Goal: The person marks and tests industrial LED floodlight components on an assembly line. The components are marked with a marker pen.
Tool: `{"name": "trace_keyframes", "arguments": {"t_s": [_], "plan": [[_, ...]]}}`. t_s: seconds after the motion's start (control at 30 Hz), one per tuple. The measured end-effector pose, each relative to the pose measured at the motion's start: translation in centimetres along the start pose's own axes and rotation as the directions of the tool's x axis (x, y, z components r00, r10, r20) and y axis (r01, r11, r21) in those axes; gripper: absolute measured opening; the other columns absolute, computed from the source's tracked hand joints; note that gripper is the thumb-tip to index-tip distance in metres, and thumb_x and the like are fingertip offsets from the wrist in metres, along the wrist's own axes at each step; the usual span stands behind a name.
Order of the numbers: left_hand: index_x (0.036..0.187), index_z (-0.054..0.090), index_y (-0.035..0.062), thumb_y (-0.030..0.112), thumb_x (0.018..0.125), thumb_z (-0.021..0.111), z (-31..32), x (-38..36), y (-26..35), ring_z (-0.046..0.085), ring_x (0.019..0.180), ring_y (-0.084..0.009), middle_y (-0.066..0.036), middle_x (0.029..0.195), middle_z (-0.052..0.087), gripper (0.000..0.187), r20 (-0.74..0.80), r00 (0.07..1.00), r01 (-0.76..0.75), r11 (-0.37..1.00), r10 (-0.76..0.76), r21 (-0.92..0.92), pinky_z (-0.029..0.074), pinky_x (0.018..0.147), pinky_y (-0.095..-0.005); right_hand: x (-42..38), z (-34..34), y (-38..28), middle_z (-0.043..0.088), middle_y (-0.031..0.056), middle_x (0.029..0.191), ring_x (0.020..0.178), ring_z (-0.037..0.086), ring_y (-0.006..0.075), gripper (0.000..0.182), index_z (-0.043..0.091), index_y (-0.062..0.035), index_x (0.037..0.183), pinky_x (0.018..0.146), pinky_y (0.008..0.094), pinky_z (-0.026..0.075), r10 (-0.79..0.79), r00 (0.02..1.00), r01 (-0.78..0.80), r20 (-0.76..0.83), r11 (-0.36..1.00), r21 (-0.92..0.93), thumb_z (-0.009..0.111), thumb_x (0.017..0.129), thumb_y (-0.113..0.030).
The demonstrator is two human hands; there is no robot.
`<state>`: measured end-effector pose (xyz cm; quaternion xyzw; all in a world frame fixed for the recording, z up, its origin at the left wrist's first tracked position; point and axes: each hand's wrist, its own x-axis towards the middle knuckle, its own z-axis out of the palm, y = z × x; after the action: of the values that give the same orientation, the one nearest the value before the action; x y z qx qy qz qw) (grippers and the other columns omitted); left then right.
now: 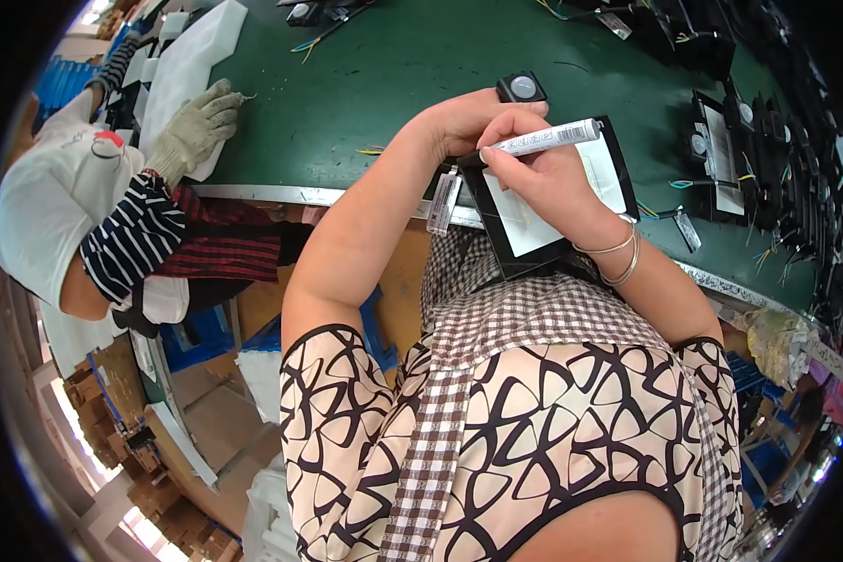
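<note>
A black floodlight with a white front panel is tilted at the table's front edge, against my apron. My left hand is closed round its far edge beside the small black sensor head, its fingers partly hidden. Over the panel, my right hand pinches a white marker pen with printed text and a barcode. The pen lies almost level, its left end at my thumb and fingertips. A clear-wrapped labelled piece hangs at the floodlight's left side.
More black floodlights with coloured wires stand in a row along the right of the green table. Several lie at the far edge. On the left, a co-worker's gloved hand rests by white foam. Loose wire ends lie near my left forearm.
</note>
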<state>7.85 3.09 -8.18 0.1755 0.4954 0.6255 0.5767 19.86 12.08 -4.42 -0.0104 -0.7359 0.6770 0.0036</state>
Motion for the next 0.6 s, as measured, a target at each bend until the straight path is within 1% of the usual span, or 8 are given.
{"name": "trace_keyframes", "arguments": {"t_s": [0.1,0.2,0.23,0.33,0.43,0.5,0.53,0.6], "plan": [[0.078,0.062,0.0054,0.037,0.088,0.058,0.2,0.0,0.1,0.056,0.057,-0.008,-0.001,0.069,0.059,0.033,-0.035,0.999,0.0,1.0,0.001,0.031,0.046,0.048,-0.0222,0.2,0.1,0.0,0.054,-0.0007,0.068,0.062,0.049,0.0064,0.005,0.057,-0.004,0.08,0.054,0.0223,0.04,-0.047,0.999,0.046,-0.008,0.995,-0.092,0.058,0.08,-0.009],[0.079,0.063,0.0044,0.043,0.084,0.062,0.5,-0.4,0.5,0.057,0.057,-0.0092,-0.002,0.068,0.059,0.039,-0.067,0.998,0.018,0.994,-0.01,0.111,0.046,0.048,-0.0228,0.3,0.3,0.4,0.049,-0.0038,0.07,0.063,0.045,0.0036,0.003,0.057,-0.0056,0.085,0.055,0.0196,0.036,-0.192,0.981,0.187,0.004,0.953,-0.237,0.057,0.082,-0.006],[0.079,0.063,0.004,0.045,0.083,0.063,0.6,-0.5,0.6,0.057,0.057,-0.0097,-0.002,0.068,0.059,0.041,-0.08,0.997,0.03,0.99,-0.019,0.139,0.046,0.048,-0.0232,0.3,0.3,0.4,0.049,-0.0037,0.07,0.064,0.044,0.0039,0.002,0.057,-0.0053,0.084,0.055,0.0199,0.036,-0.183,0.983,0.179,0.008,0.956,-0.232,0.057,0.082,-0.006],[0.078,0.064,0.0005,0.025,0.081,0.069,1.2,-0.8,1.4,0.058,0.06,-0.0101,-0.004,0.073,0.062,0.026,-0.138,0.986,0.11,0.989,-0.095,0.1,0.049,0.052,-0.0232,0.3,0.1,0.2,0.049,-0.0034,0.07,0.064,0.044,0.0044,0.002,0.057,-0.0048,0.083,0.056,0.0205,0.035,-0.162,0.986,0.166,0.035,0.958,-0.235,0.056,0.082,-0.006],[0.077,0.064,0.0011,0.027,0.081,0.07,1.2,-0.6,1.2,0.058,0.059,-0.0099,-0.004,0.071,0.061,0.026,-0.167,0.982,0.11,0.983,-0.086,0.145,0.048,0.051,-0.0237,0.2,0.2,-0.3,0.049,-0.003,0.071,0.065,0.044,0.0045,0.001,0.057,-0.0048,0.081,0.057,0.0206,0.035,-0.132,0.988,0.15,0.086,0.953,-0.263,0.056,0.081,-0.006],[0.077,0.064,0.0021,0.027,0.08,0.07,2.4,-1.5,2.3,0.057,0.059,-0.0095,-0.003,0.07,0.06,0.026,-0.248,0.962,0.171,0.964,-0.118,0.204,0.047,0.051,-0.0235,0.2,0.0,-0.4,0.049,-0.0027,0.072,0.066,0.044,0.0047,0.001,0.057,-0.0047,0.08,0.057,0.0205,0.035,-0.079,0.99,0.11,0.12,0.954,-0.281,0.056,0.081,-0.006],[0.077,0.064,0.0026,0.027,0.08,0.07,2.9,-1.9,2.8,0.056,0.059,-0.0093,-0.003,0.07,0.06,0.026,-0.286,0.949,0.2,0.952,-0.131,0.23,0.047,0.05,-0.0234,0.3,-0.2,-0.3,0.049,-0.0025,0.073,0.066,0.044,0.0048,0.001,0.056,-0.0046,0.081,0.058,0.0205,0.036,-0.118,0.985,0.148,0.125,0.949,-0.277,0.056,0.081,-0.006],[0.076,0.064,0.0038,0.027,0.08,0.07,1.7,-0.8,1.3,0.055,0.059,-0.0088,-0.002,0.07,0.06,0.025,-0.152,0.988,0.055,0.987,-0.032,0.153,0.046,0.051,-0.0231,0.6,-0.7,0.3,0.049,-0.002,0.074,0.068,0.044,0.0051,0.001,0.056,-0.0044,0.081,0.059,0.0203,0.036,-0.189,0.973,0.22,0.135,0.937,-0.273,0.057,0.081,-0.006]]}}
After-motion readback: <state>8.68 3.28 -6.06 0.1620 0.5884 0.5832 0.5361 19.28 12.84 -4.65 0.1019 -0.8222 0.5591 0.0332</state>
